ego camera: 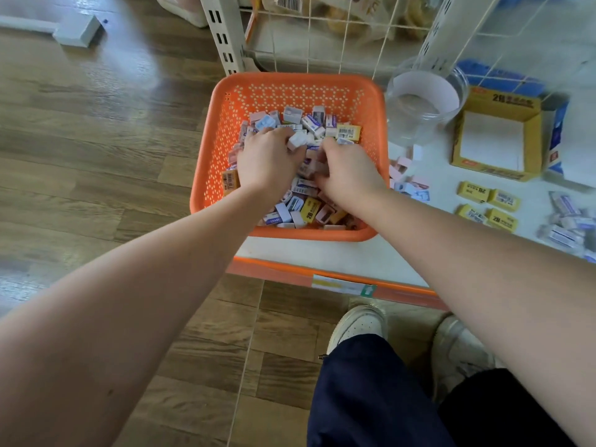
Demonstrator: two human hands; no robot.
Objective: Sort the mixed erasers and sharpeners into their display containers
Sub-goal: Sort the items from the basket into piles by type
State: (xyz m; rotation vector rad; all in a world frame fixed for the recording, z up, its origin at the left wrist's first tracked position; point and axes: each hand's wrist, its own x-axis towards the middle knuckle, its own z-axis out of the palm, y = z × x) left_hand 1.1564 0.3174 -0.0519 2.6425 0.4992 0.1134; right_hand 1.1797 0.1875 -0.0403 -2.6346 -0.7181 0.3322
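Evidently light, stiff pieces point(311, 209) fill the basket point(306, 235); left hand point(267, 161) pinches one white block point(297, 140) across its sides; right hand point(350, 174) digs in, its hold hidden.

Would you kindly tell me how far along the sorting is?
Early stage. Done: a few yellow erasers, pink sharpeners and purple-wrapped erasers lie grouped on the shelf. In hand: the left hand and right hand dig in the orange basket, the left gripping a white piece. Left: the basket is heaped, and the yellow display box and clear jar look empty.
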